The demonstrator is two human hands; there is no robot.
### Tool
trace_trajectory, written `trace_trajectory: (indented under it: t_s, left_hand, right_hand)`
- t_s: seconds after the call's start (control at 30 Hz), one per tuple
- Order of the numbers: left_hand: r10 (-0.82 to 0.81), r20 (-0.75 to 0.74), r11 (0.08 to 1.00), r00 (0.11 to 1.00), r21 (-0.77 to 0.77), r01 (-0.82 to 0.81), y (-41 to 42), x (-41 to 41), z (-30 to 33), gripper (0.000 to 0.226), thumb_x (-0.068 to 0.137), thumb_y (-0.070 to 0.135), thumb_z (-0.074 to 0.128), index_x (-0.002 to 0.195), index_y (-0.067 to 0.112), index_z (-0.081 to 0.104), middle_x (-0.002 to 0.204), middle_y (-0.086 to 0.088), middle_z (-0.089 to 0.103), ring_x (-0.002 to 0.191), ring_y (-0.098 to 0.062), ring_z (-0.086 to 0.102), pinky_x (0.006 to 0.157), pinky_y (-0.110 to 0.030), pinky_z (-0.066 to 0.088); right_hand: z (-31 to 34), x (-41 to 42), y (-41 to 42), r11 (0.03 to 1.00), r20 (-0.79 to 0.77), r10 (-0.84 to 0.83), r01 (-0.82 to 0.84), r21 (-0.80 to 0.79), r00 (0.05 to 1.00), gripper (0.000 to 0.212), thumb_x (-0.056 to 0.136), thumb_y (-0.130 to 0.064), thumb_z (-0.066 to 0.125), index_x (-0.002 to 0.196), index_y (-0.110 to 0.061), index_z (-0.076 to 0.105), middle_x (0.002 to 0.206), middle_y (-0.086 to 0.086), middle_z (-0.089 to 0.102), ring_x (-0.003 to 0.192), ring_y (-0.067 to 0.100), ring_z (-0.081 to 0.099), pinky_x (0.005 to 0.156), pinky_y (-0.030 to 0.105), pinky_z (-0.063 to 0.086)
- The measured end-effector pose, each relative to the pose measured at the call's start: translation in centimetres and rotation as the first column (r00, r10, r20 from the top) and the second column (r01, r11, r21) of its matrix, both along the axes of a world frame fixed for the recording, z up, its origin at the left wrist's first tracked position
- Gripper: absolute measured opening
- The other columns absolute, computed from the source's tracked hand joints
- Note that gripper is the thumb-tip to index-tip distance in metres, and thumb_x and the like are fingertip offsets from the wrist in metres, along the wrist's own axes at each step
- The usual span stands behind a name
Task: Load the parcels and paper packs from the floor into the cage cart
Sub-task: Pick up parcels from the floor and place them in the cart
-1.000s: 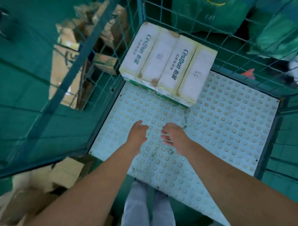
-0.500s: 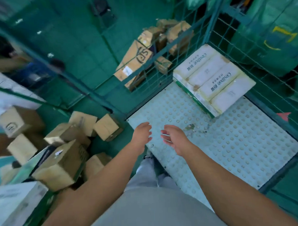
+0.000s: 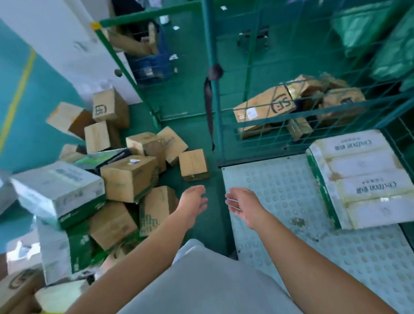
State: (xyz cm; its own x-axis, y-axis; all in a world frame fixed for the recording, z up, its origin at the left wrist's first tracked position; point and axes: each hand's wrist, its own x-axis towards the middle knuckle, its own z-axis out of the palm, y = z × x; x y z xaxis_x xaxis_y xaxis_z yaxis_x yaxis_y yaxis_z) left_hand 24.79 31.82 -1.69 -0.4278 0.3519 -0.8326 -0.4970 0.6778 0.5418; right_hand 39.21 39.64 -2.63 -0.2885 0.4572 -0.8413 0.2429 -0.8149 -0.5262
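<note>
The cage cart (image 3: pixel 285 196) stands open on the right, its studded floor carrying one block of paper packs (image 3: pixel 364 182) against the far mesh. The remaining parcels (image 3: pixel 129 176) and a large white paper pack (image 3: pixel 59 187) lie heaped on the green floor (image 3: pixel 203 222) to the left. Both hands hang empty with relaxed, loosely spread fingers; the left hand (image 3: pixel 192 203) is nearer the heap, the right hand (image 3: pixel 244 208) over the cart's edge. The closest brown box (image 3: pixel 193 165) sits just beyond the left hand, so the next reach probably goes forward and leftward.
</note>
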Motion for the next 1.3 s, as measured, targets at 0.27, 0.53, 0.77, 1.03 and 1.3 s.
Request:
trace_trajectory:
  t_s: [0.27, 0.53, 0.77, 1.03, 1.3]
  left_hand:
    - [0.212, 0.04, 0.975, 0.976, 0.065, -0.214, -6.2, -4.7, -0.1, 0.017, 0.104, 0.024, 0.055, 0.119, 0.023, 0.063, 0.126, 0.0, 0.063, 0.114, -0.018, 0.064, 0.093, -0.033, 0.055]
    - [0.417, 0.055, 0.901, 0.907, 0.107, -0.421, -14.1, -11.8, 1.1, 0.021, 0.104, 0.017, 0.051, 0.121, 0.018, 0.064, 0.123, -0.007, 0.065, 0.106, -0.017, 0.065, 0.073, -0.025, 0.054]
    - [0.619, 0.077, 0.767, 0.782, 0.157, -0.623, -21.8, -17.8, 1.1, 0.023, 0.107, 0.013, 0.05, 0.126, 0.014, 0.063, 0.112, -0.002, 0.068, 0.095, -0.015, 0.066, 0.075, -0.026, 0.054]
    - [0.809, 0.101, 0.557, 0.579, 0.181, -0.81, -26.6, -22.9, 0.8, 0.011, 0.104, 0.016, 0.056, 0.107, 0.019, 0.066, 0.117, -0.007, 0.068, 0.103, -0.02, 0.066, 0.078, -0.03, 0.055]
    - [0.923, 0.057, 0.373, 0.381, 0.12, -0.92, -25.9, -30.1, -1.2, 0.017, 0.102, 0.008, 0.053, 0.111, 0.015, 0.066, 0.099, -0.006, 0.067, 0.084, -0.015, 0.063, 0.077, -0.027, 0.056]
  right_hand:
    - [0.9, -7.3, -3.7, 0.965, 0.061, 0.251, -0.255, 0.057, 0.966, 0.012, 0.103, -0.022, 0.056, 0.112, -0.018, 0.064, 0.11, 0.007, 0.071, 0.091, 0.018, 0.067, 0.086, 0.032, 0.057]
    - [2.7, -15.9, -9.6, 0.884, 0.118, 0.44, -0.453, 0.119, 0.89, 0.019, 0.104, -0.027, 0.056, 0.119, -0.02, 0.065, 0.112, 0.004, 0.072, 0.097, 0.018, 0.069, 0.087, 0.031, 0.059]
    - [3.2, -24.8, -15.8, 0.783, 0.144, 0.599, -0.614, 0.103, 0.788, 0.012, 0.105, -0.025, 0.054, 0.106, -0.019, 0.065, 0.106, 0.004, 0.071, 0.095, 0.019, 0.067, 0.092, 0.035, 0.057]
    - [1.9, -34.7, -19.3, 0.631, 0.149, 0.758, -0.772, 0.079, 0.635, 0.017, 0.103, -0.027, 0.058, 0.108, -0.015, 0.068, 0.11, 0.007, 0.073, 0.101, 0.02, 0.07, 0.085, 0.035, 0.059]
    - [-1.6, -44.6, -17.3, 0.45, 0.133, 0.887, -0.893, -0.027, 0.443, 0.021, 0.104, -0.027, 0.057, 0.118, -0.014, 0.066, 0.11, 0.005, 0.072, 0.1, 0.019, 0.07, 0.075, 0.03, 0.056]
